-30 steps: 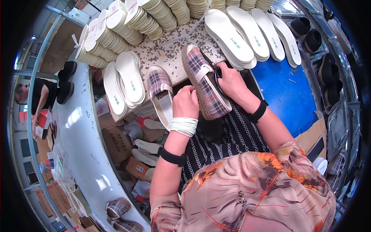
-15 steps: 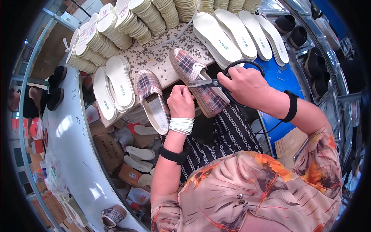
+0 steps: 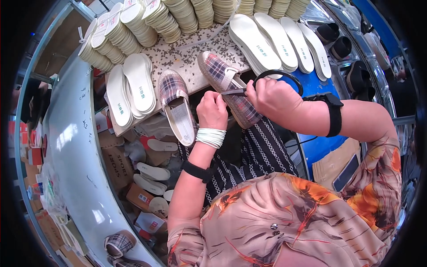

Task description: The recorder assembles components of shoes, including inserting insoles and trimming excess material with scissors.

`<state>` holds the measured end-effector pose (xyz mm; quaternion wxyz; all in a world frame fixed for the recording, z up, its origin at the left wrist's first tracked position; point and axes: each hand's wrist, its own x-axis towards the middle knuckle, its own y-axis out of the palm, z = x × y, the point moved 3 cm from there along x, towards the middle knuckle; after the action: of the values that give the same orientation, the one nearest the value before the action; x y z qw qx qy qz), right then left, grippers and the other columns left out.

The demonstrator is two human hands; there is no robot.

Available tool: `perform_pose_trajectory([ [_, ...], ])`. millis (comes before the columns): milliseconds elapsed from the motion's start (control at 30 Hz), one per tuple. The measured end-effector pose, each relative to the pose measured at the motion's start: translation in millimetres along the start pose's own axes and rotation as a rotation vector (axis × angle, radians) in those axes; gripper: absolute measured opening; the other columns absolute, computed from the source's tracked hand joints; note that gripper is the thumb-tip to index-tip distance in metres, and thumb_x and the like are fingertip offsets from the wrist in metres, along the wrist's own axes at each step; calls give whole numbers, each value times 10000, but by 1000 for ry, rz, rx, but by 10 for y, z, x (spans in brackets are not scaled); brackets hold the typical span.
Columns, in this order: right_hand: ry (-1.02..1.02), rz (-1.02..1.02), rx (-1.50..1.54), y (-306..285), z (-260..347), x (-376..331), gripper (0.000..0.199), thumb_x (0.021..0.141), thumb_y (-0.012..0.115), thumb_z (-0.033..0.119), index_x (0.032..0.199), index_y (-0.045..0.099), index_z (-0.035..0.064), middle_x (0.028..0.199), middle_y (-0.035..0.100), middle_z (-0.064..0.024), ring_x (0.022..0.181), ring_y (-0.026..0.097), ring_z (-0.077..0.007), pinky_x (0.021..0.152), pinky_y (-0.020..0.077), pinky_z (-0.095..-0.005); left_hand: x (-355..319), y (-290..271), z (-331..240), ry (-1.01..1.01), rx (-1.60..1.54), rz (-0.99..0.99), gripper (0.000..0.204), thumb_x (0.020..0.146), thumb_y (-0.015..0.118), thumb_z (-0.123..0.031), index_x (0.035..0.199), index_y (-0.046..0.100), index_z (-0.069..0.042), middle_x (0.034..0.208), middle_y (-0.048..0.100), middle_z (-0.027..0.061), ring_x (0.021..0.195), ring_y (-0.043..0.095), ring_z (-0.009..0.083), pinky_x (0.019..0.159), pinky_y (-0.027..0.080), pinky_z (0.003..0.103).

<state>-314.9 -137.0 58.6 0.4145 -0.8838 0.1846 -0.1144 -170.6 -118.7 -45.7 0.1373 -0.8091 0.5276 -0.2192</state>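
Note:
My right hand grips black-handled scissors, their blades pointing left across a plaid slip-on shoe. The blade tips come close to the fingertips of my left hand. That hand is closed in a pinch at the shoe's left side, and whatever lies between its fingers is too small to make out. White bands circle my left wrist. The shoe leans on the table edge above my lap, toe away from me. To its left a matching plaid shoe leans the same way, its pale inside showing.
Dark scraps lie over the pale tabletop. White insoles sit on its left, more insole stacks on its right, and tall cream stacks behind. Black shoes stand far right. A phone lies on cardboard at the right.
The scissors' tips have come nearer to my left fingertips. My right hand has shifted slightly left. The whole view has moved a little, showing more of the phone.

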Motion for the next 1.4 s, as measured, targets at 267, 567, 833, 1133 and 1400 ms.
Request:
perform_pose_trajectory([
  [267, 141, 184, 455, 280, -66, -67, 243, 713, 579, 168, 890, 543, 6, 678, 586, -119, 623, 616, -220, 479, 480, -309, -437, -758, -501, 110, 735, 568, 207, 841, 545, -226, 717, 546, -61, 741, 598, 149, 620, 579, 343, 546, 458, 434],
  [567, 673, -169, 1574, 780, 521, 306, 437, 724, 682, 182, 1102, 542, 14, 843, 633, -180, 771, 641, -290, 676, 504, -369, -575, -829, -307, -4, 650, 656, 744, 718, 677, -218, 1332, 269, -121, 1042, 571, 150, 968, 551, 327, 779, 473, 421],
  [833, 879, -128, 2286, 988, 206, 222, 393, 836, 557, 142, 1213, 475, 68, 578, 533, -42, 389, 462, -99, 330, 347, -230, -413, -1076, -623, 316, 647, 233, 435, 769, 555, -487, 642, 602, -74, 583, 581, 147, 580, 600, 319, 553, 480, 407],
  [1133, 412, -205, 2065, -413, -189, 87, 436, 859, 437, 258, 1224, 419, 20, 479, 463, -10, 286, 376, -68, 271, 275, -170, -1755, -3541, -3409, 278, 594, -267, 134, 796, 638, -155, 756, 645, -27, 634, 597, 14, 535, 539, 65, 469, 407, 202],
  [1400, 104, 60, 2081, -875, 265, 139, 518, 758, 593, 286, 1191, 469, 31, 523, 509, -38, 328, 419, -74, 306, 298, -186, -3022, -6366, -2675, -846, 1316, -413, 542, 749, 632, -413, 1109, 548, -16, 886, 614, 126, 753, 595, 214, 716, 461, 271],
])
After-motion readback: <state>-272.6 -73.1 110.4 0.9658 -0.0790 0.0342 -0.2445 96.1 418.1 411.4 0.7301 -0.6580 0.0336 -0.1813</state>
